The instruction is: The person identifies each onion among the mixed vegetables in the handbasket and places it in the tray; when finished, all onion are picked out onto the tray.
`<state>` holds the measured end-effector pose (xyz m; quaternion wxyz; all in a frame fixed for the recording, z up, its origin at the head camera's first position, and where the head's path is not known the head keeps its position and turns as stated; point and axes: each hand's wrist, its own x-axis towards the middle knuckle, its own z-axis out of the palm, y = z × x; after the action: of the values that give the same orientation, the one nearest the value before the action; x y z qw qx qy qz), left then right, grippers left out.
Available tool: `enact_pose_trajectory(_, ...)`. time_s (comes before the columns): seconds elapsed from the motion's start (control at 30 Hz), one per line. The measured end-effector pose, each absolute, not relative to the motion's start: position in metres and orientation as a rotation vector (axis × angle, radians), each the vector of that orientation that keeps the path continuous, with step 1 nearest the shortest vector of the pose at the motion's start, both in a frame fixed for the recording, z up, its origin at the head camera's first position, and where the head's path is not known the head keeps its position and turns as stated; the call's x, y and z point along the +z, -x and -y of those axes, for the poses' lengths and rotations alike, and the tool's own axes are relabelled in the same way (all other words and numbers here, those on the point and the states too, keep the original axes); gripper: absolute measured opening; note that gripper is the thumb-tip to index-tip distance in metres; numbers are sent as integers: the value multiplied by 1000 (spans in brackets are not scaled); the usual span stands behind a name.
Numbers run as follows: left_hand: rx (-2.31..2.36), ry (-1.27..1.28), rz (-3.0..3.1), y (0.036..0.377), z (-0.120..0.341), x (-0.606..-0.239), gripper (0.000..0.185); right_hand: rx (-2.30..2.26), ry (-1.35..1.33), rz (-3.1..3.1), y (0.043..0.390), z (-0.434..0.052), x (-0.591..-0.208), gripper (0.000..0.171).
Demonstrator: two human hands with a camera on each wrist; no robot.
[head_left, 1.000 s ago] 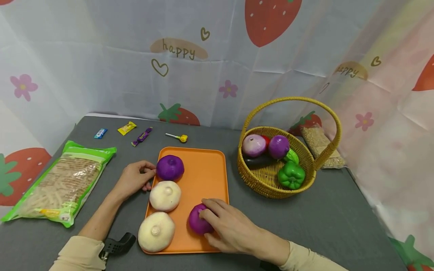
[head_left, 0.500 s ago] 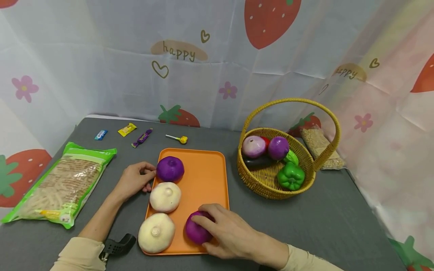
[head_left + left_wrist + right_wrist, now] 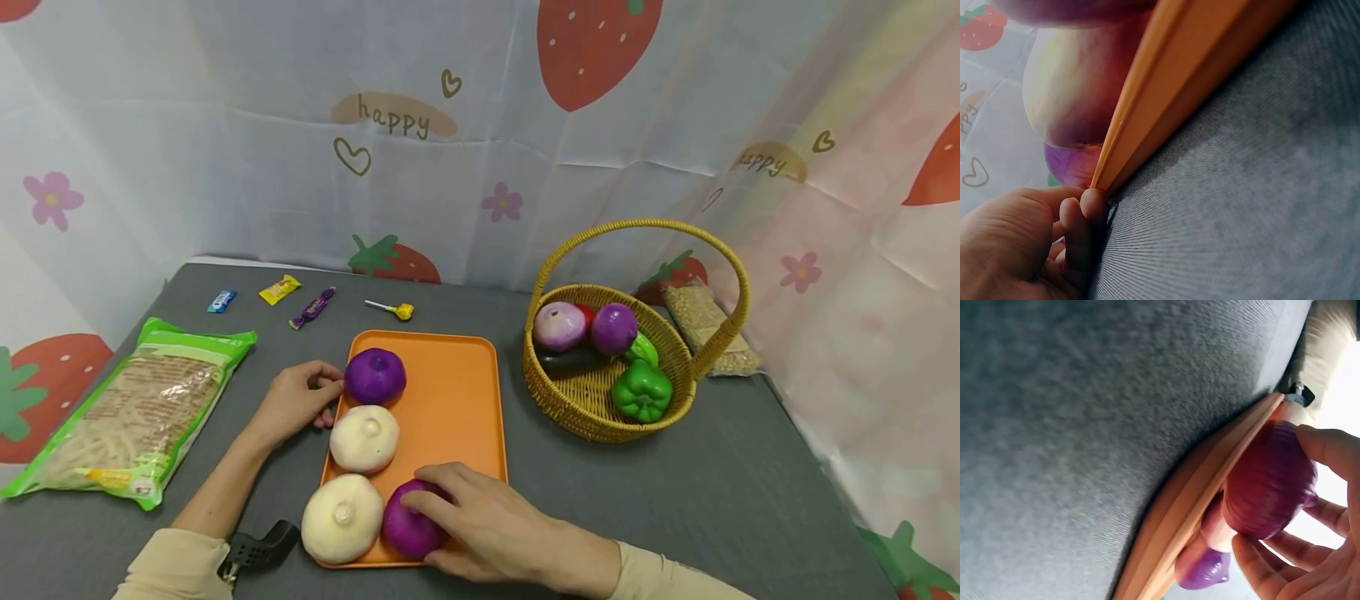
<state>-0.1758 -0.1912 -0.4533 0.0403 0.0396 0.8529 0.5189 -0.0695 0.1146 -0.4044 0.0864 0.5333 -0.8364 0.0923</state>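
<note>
Purple onion point(image 3: 408, 528) sits at the tray's point(image 3: 457, 392) near edge, touching a white onion point(image 3: 342, 518) on its left. Right hand point(image 3: 480, 521) cups it, fingers curled over top and sides. It looks light, smooth and firm; grip round the widest part. Farther left, left hand point(image 3: 296, 400) pinches the tray rim.

A wicker basket point(image 3: 585, 408) stands right of centre on the grey table point(image 3: 720, 492), holding a green pepper point(image 3: 641, 392), two purple onions point(image 3: 613, 328), a dark eggplant point(image 3: 570, 360) and a partly hidden red item. A bag of grain point(image 3: 705, 321) lies behind it. Far left: blue candy point(image 3: 221, 301), yellow candy point(image 3: 280, 289), purple candy point(image 3: 313, 307), a lollipop point(image 3: 395, 310). A noodle packet point(image 3: 131, 412) lies near left. Strawberry-print cloth point(image 3: 225, 142) forms the backdrop.
</note>
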Motion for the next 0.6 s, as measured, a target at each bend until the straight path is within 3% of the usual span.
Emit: enact_pose_trajectory(0.6,1590,-121,-2612,176,191,-455,26,271,-1616,2626,68,-113,-404,67)
